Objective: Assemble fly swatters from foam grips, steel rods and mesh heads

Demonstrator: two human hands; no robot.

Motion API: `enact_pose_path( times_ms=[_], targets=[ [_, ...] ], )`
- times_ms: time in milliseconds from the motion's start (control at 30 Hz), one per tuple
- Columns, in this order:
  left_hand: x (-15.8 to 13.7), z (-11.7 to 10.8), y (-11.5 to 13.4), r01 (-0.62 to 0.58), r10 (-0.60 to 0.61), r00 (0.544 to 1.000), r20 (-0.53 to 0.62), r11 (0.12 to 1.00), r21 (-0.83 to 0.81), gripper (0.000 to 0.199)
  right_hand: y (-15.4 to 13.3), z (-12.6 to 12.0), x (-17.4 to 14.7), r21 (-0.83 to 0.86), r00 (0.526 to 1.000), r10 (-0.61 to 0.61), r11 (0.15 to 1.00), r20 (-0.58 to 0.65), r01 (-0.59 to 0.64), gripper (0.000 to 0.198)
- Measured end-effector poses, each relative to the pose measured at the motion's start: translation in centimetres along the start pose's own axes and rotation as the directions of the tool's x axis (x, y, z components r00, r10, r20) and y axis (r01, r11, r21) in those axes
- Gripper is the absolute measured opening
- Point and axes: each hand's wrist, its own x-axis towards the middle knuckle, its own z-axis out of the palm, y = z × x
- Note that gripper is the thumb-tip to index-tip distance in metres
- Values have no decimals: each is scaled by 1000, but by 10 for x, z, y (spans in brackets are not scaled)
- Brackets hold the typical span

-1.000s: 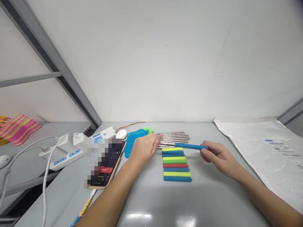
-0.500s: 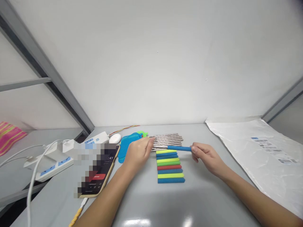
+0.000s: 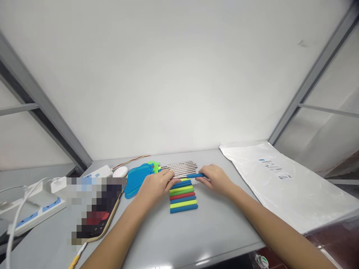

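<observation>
My left hand (image 3: 159,183) is closed on the metal rod of a fly swatter, its fingers over the rod's left part. My right hand (image 3: 214,178) grips the right end of that swatter's blue handle (image 3: 193,175), covering the tip. Directly below lies a row of yellow, blue, green and red handles (image 3: 183,195), side by side. Behind the hands lie several thin metal rods (image 3: 182,166). Left of my left hand is a stack of blue mesh swatter heads (image 3: 138,178), with a green one (image 3: 155,165) showing behind. Whether the held rod joins a head is hidden.
A phone (image 3: 105,213) and white power strips (image 3: 39,209) with cables lie at the left. A round white object (image 3: 120,172) sits near the wall. A white plastic mailing bag (image 3: 280,186) covers the right side, reaching the table's edge.
My right hand has come in toward my left and covers more of the blue handle. The held swatter now lies close along the other rods. The view has swung to the right.
</observation>
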Motion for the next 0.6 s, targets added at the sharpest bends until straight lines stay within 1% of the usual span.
enact_pose_path(
  times_ms=[100, 200, 400, 600],
  targets=[
    [2, 3, 0, -53, 54, 999, -8, 994, 92, 35, -3, 2, 3, -73, 998, -68, 995, 2, 68, 27],
    [3, 6, 5, -77, 79, 997, -9, 988, 136, 32, -9, 8, 4, -116, 995, -104, 988, 6, 104, 25],
    [0, 12, 19, -89, 94, 995, -22, 982, 166, 28, -11, 13, 4, -163, 994, -110, 981, -1, 108, 29],
    [-1, 17, 23, -78, 82, 996, -19, 983, 163, 30, -9, 11, 2, -170, 994, -103, 979, 44, 109, 32]
  ],
)
